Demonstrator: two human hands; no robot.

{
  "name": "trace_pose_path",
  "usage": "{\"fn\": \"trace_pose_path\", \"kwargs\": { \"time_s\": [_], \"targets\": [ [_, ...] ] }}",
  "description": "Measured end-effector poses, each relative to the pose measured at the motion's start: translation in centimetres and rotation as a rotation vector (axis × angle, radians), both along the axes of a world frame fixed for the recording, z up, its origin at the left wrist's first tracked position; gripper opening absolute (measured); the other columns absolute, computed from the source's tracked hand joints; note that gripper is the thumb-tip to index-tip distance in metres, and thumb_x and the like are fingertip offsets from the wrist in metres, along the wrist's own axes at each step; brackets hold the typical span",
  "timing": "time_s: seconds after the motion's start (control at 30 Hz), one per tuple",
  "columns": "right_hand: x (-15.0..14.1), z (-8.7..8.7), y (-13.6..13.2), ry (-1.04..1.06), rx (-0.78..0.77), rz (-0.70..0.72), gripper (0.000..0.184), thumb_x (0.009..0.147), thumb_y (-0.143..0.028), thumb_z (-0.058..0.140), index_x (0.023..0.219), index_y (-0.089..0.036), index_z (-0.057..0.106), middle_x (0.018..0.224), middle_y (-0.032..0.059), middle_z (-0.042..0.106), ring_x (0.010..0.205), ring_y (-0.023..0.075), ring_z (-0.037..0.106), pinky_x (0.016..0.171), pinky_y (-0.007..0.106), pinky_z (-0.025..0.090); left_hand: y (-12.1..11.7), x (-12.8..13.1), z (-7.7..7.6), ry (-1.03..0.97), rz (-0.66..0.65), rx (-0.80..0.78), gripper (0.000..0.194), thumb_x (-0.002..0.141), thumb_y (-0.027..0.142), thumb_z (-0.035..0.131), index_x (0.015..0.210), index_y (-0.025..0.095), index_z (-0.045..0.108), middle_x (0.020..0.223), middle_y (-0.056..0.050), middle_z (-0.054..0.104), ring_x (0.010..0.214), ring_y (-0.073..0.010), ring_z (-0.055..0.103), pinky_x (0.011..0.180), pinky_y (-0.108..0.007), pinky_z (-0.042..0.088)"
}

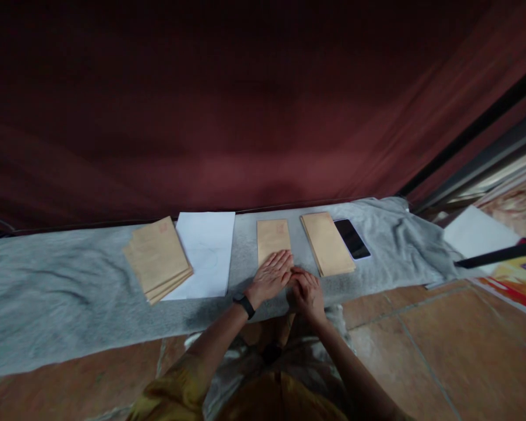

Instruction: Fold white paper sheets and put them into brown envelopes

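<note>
Left fingers (284, 258) lie flat on envelope (272, 237), red print (281, 229) illegible; right fingers (304, 278) unclear.

Tan envelopes (158, 254) with reddish marks — grey cloth (70, 292), deep red curtain (228, 128) — terracotta-orange tiles (447, 339), mustard sleeve (170, 392).

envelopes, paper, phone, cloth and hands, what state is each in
Left envelope pile: loosely fanned
White paper: flat, partly covered
Middle envelope: flat, partly covered
Right envelope pile: neater stack
Phone: face up, screen dark
Cloth: creased
Left hand: flat, on middle envelope
Right hand: fingers bent
</note>
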State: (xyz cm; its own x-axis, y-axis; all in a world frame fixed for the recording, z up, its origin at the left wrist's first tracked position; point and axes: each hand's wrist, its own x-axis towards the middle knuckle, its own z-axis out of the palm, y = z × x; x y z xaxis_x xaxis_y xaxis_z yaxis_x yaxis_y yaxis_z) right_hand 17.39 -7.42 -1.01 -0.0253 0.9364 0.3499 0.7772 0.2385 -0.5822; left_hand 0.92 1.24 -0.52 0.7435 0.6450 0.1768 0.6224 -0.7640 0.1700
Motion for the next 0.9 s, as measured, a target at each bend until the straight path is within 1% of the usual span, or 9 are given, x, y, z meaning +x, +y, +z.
{"fn": "trace_pose_path", "kwargs": {
  "time_s": [0.07, 0.17, 0.23, 0.33, 0.43, 0.53, 0.67, 0.77, 0.9],
  "targets": [
    [0.1, 0.0, 0.2, 0.030, 0.000, 0.000, 0.029, 0.098, -0.022, 0.042, 0.116, -0.023, 0.064, 0.124, 0.0072, 0.069, 0.116, 0.0225, 0.061, 0.098, 0.041, 0.046, -0.9, -0.4, 0.2, -0.020, 0.000, -0.006, 0.053, 0.106, 0.035, 0.030, 0.154, 0.014, 0.035, 0.161, -0.010, 0.036, 0.151, -0.0179, 0.027, 0.126, -0.040, 0.021],
    [0.1, 0.2, 0.8, 0.000, -0.001, 0.033, 0.039, 0.100, -0.021, 0.039, 0.133, -0.023, 0.058, 0.132, 0.0082, 0.066, 0.123, 0.0221, 0.060, 0.104, 0.043, 0.046, -2.5, -1.1, 0.8, -0.060, -0.007, -0.035, 0.054, 0.105, 0.038, 0.036, 0.153, 0.013, 0.036, 0.159, -0.012, 0.039, 0.150, -0.0191, 0.032, 0.124, -0.041, 0.026],
    [0.1, 0.5, 1.4, -0.061, -0.011, 0.092, 0.043, 0.101, -0.022, 0.039, 0.141, -0.022, 0.054, 0.139, 0.0087, 0.063, 0.129, 0.0220, 0.057, 0.110, 0.045, 0.043, -3.3, -1.6, 1.2, -0.091, 0.000, -0.060, 0.051, 0.104, 0.036, 0.041, 0.149, 0.013, 0.042, 0.156, -0.012, 0.045, 0.146, -0.0198, 0.038, 0.123, -0.042, 0.030],
    [0.0, 0.9, 2.6, -0.167, -0.043, 0.180, 0.045, 0.103, -0.028, 0.040, 0.146, -0.022, 0.050, 0.146, 0.0088, 0.058, 0.136, 0.0219, 0.052, 0.116, 0.046, 0.038, -4.2, -2.1, 1.4, -0.148, 0.042, -0.080, 0.040, 0.101, 0.030, 0.047, 0.138, 0.015, 0.055, 0.147, -0.012, 0.056, 0.139, -0.0203, 0.049, 0.119, -0.042, 0.037],
    [0.0, 0.9, 4.1, -0.261, -0.067, 0.235, 0.048, 0.105, -0.034, 0.038, 0.150, -0.021, 0.046, 0.154, 0.0093, 0.049, 0.143, 0.0227, 0.044, 0.119, 0.048, 0.034, -4.5, -2.4, 1.6, -0.207, 0.076, -0.081, 0.031, 0.100, 0.023, 0.048, 0.127, 0.017, 0.062, 0.137, -0.010, 0.065, 0.132, -0.0197, 0.056, 0.115, -0.041, 0.042],
    [0.0, 0.6, 5.9, -0.320, -0.079, 0.252, 0.050, 0.106, -0.036, 0.036, 0.153, -0.020, 0.040, 0.158, 0.0091, 0.042, 0.147, 0.0233, 0.038, 0.121, 0.048, 0.031, -4.5, -2.5, 1.7, -0.257, 0.082, -0.083, 0.030, 0.100, 0.018, 0.048, 0.124, 0.017, 0.064, 0.131, -0.008, 0.068, 0.128, -0.0191, 0.059, 0.112, -0.039, 0.045],
    [-0.2, 0.1, 8.4, -0.354, -0.096, 0.256, 0.051, 0.106, -0.035, 0.033, 0.154, -0.021, 0.038, 0.159, 0.0085, 0.039, 0.148, 0.0235, 0.037, 0.121, 0.048, 0.031, -4.5, -2.6, 1.8, -0.297, 0.082, -0.094, 0.030, 0.098, 0.014, 0.048, 0.123, 0.018, 0.065, 0.130, -0.008, 0.068, 0.126, -0.0191, 0.060, 0.110, -0.039, 0.048],
    [-0.4, -0.1, 10.3, -0.380, -0.112, 0.251, 0.052, 0.105, -0.035, 0.036, 0.154, -0.020, 0.039, 0.159, 0.0093, 0.039, 0.147, 0.0245, 0.037, 0.121, 0.048, 0.030, -4.4, -2.7, 1.7, -0.316, 0.088, -0.110, 0.029, 0.097, 0.013, 0.049, 0.120, 0.018, 0.066, 0.130, -0.007, 0.069, 0.126, -0.0185, 0.060, 0.109, -0.039, 0.049],
    [-0.8, -0.1, 12.2, -0.386, -0.076, 0.215, 0.057, 0.104, -0.039, 0.039, 0.157, -0.020, 0.033, 0.162, 0.0090, 0.033, 0.149, 0.0253, 0.033, 0.123, 0.048, 0.026, -4.4, -2.7, 1.7, -0.349, 0.093, -0.146, 0.029, 0.098, 0.013, 0.048, 0.119, 0.020, 0.066, 0.129, -0.006, 0.069, 0.125, -0.0191, 0.061, 0.109, -0.041, 0.050]
  ]
}}
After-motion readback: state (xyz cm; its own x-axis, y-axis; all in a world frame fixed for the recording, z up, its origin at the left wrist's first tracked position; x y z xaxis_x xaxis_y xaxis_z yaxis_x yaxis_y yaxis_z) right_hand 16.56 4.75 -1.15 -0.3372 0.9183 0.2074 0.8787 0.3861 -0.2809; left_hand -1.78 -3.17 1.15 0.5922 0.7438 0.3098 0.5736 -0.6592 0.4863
